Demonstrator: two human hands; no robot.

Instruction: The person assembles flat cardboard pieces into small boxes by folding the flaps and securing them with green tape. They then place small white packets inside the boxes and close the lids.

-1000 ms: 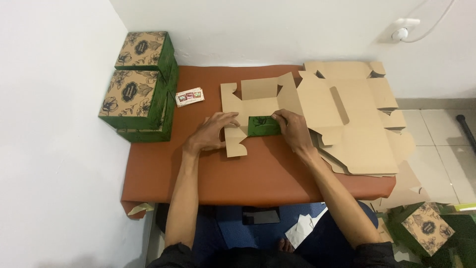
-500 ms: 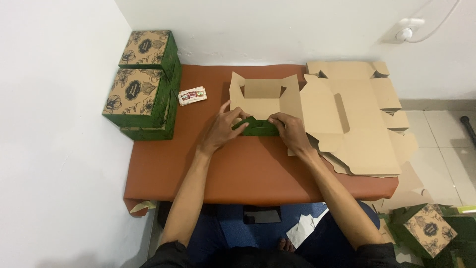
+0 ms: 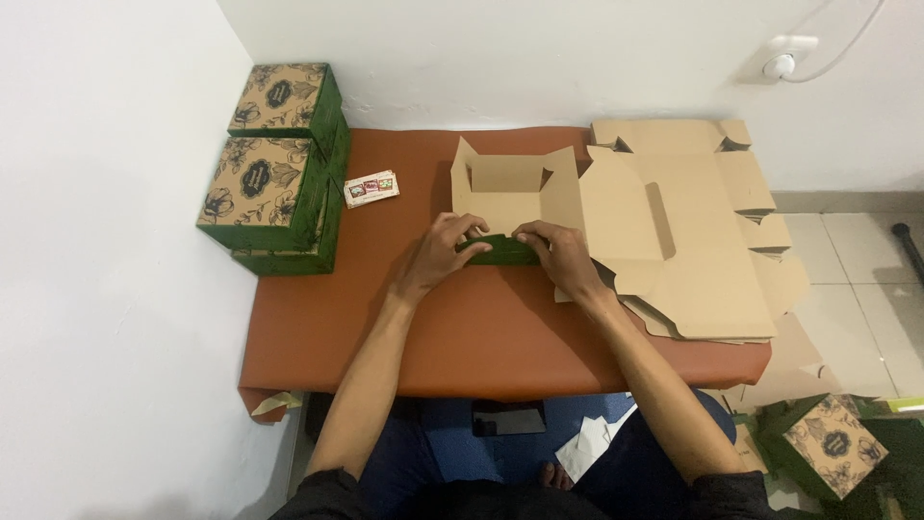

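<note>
A flat-cut cardboard box point(image 3: 512, 193), brown inside and green outside, lies partly folded on the low orange-brown table point(image 3: 404, 318). Its near wall point(image 3: 502, 252) is turned up, showing the green side. My left hand point(image 3: 438, 252) presses on the left end of that wall. My right hand point(image 3: 558, 255) presses on its right end. Both sets of fingers curl over the top edge of the green wall.
A stack of unfolded brown box blanks point(image 3: 683, 231) lies to the right, overhanging the table. Several finished green floral boxes point(image 3: 274, 164) are stacked at the left back corner, a small card pack point(image 3: 372, 189) beside them. Another finished box point(image 3: 833, 443) sits on the floor at right.
The side flaps, flat a second ago, are now folded in, and the near green wall has been raised. Both hands have come together on that wall.
</note>
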